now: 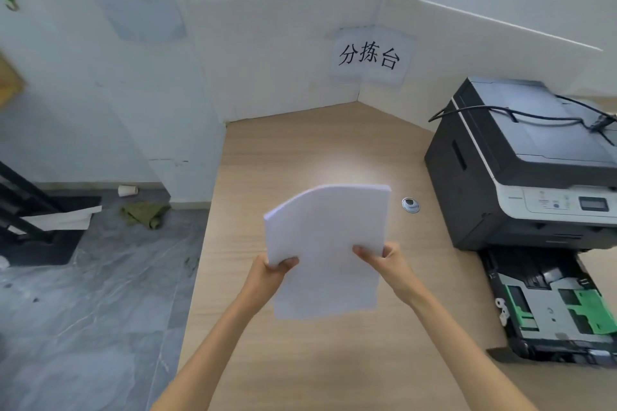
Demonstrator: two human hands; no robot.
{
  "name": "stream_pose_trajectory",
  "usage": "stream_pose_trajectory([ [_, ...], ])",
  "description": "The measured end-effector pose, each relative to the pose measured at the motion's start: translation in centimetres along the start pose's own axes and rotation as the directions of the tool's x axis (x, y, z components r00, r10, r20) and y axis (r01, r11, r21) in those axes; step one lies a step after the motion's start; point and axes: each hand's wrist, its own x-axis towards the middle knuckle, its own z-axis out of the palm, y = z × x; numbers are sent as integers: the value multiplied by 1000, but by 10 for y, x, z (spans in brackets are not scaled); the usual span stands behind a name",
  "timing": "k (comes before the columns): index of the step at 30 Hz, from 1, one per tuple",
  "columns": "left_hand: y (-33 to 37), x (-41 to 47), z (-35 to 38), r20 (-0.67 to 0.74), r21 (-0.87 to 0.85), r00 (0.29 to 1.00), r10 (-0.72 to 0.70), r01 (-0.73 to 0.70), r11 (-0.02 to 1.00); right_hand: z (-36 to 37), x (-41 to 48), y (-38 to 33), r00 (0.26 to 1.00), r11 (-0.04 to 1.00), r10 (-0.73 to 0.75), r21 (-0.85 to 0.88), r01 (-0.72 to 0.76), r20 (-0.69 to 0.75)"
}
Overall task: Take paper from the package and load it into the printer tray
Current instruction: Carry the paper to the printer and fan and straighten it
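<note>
I see both hands gripping paper stack above worktop | left hand on left edge, right hand on right edge | printer far right, tray pulled open, near right

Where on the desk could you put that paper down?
Both hands hold the paper. Bare desk lies between the corner walls and the paper, and near the front edge below it. The right side is crowded: printer and open tray.
</note>
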Motion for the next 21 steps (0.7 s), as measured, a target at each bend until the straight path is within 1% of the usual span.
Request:
stream_pose_trajectory([
  [3,18,-14,-14,-51,-244,998,48,-59,968,-17,-11,-8,995,997,-8,-78,16,102],
  [4,23,-19,-17,-70,-322,996,48,-68,944,-21,-15,-8,993,997,-12,-80,21,113],
  [5,27,-24,-20,-83,-384,995,46,-75,920,-23,-19,-9,994,999,-19,-46,24,106],
  [6,31,-30,-20,-86,-435,995,48,-81,897,-24,-23,-10,996,999,-20,28,18,83],
  [7,34,-34,-18,-84,-471,995,49,-83,878,-23,-26,-10,998,990,-17,138,9,58],
  [9,36,-43,-11,-68,-523,997,38,-68,849,-14,-33,-13,999,915,-27,404,8,41],
  [10,36,-48,-6,-59,-549,998,31,-59,834,-7,-36,-15,998,867,-33,498,5,47],
  [11,35,-51,-2,-56,-575,998,32,-58,816,0,-39,-17,998,841,-34,542,-3,58],
  [13,35,-58,6,-61,-608,998,33,-64,792,15,-43,-23,995,859,-52,512,1,84],
  [14,34,-61,9,-55,-608,998,29,-57,792,22,-44,-26,996,872,-62,489,20,68],
  [17,35,-67,7,-8,-572,1000,29,-28,820,32,-43,-32,988,872,-82,470,134,-130],
  [18,39,-67,-1,-2,-585,999,43,-36,810,30,-43,-32,979,872,-86,462,163,-183],
  [20,50,-63,-31,5,-627,988,154,-117,770,21,-44,-30,968,875,-93,444,192,-235],
  [21,57,-61,-51,27,-621,978,205,-144,771,15,-45,-29,965,878,-97,436,198,-242],
])
